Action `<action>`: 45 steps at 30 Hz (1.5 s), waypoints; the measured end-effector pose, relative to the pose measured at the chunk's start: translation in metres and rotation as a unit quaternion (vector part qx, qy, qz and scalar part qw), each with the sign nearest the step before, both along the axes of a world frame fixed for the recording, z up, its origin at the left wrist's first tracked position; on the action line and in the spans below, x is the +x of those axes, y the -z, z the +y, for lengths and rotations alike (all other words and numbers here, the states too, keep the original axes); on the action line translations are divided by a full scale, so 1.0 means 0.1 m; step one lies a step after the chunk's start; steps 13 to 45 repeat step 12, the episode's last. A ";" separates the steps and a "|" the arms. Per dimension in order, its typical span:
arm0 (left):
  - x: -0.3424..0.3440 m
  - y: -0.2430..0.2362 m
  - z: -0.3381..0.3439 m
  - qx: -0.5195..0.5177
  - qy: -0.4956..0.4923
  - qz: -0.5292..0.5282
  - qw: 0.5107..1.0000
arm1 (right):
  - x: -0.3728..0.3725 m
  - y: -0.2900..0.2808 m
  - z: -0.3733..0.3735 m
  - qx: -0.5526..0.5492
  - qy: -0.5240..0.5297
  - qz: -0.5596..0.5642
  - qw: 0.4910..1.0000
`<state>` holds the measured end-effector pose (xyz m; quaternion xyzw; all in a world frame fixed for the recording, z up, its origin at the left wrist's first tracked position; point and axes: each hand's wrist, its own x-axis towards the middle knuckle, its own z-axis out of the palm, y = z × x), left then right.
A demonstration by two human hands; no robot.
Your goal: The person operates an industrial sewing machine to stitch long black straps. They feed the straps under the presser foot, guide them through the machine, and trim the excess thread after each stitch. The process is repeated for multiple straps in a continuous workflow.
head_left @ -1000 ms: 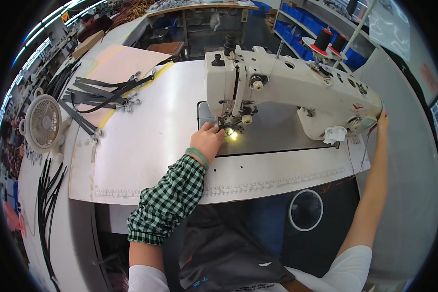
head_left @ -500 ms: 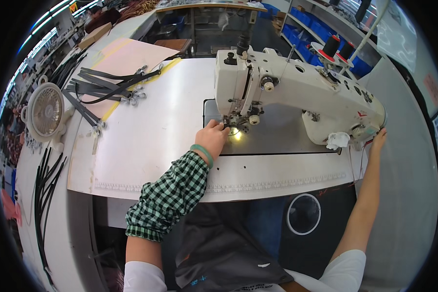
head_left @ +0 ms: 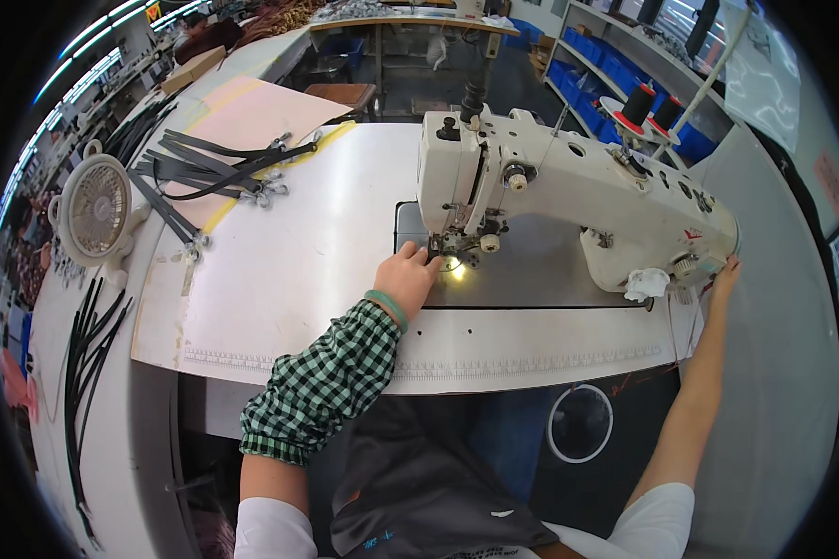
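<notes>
A white industrial sewing machine (head_left: pixel 541 177) stands on the table in front of me, its small lamp lit beside the needle. My left hand (head_left: pixel 406 278), below a green bangle and a checked sleeve, is at the presser foot (head_left: pixel 447 247). Its fingers are pinched together near the needle; a small dark bit shows at the fingertips, too little to name. My right hand (head_left: pixel 728 276) reaches to the machine's right end and curls at the handwheel (head_left: pixel 739 235), with the fingers partly hidden behind it.
Black straps with metal hooks (head_left: pixel 224 168) lie on pink sheet at the far left. A small white fan (head_left: pixel 98 207) and more black cords (head_left: pixel 89 363) are on the left side table. Thread spools (head_left: pixel 639 102) stand behind the machine, and a crumpled white cloth (head_left: pixel 647 284) is by its base.
The whole view has shifted slightly, so the machine and table sit a little lower in the picture. Both hands stay at the same places on the machine.
</notes>
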<state>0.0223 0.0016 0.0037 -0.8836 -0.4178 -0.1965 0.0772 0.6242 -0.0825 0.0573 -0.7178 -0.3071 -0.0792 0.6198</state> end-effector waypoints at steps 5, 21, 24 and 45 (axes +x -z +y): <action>-0.19 -0.05 0.29 -0.010 -0.080 0.072 0.994 | 0.43 -0.50 0.24 -0.266 0.059 -0.220 0.936; -0.09 -0.02 0.50 0.003 -0.101 0.031 0.994 | 1.53 0.03 0.39 -0.084 -0.014 -0.133 0.988; -0.09 -0.02 0.50 0.003 -0.101 0.031 0.994 | 1.53 0.03 0.39 -0.084 -0.014 -0.133 0.988; -0.09 -0.02 0.50 0.003 -0.101 0.031 0.994 | 1.53 0.03 0.39 -0.084 -0.014 -0.133 0.988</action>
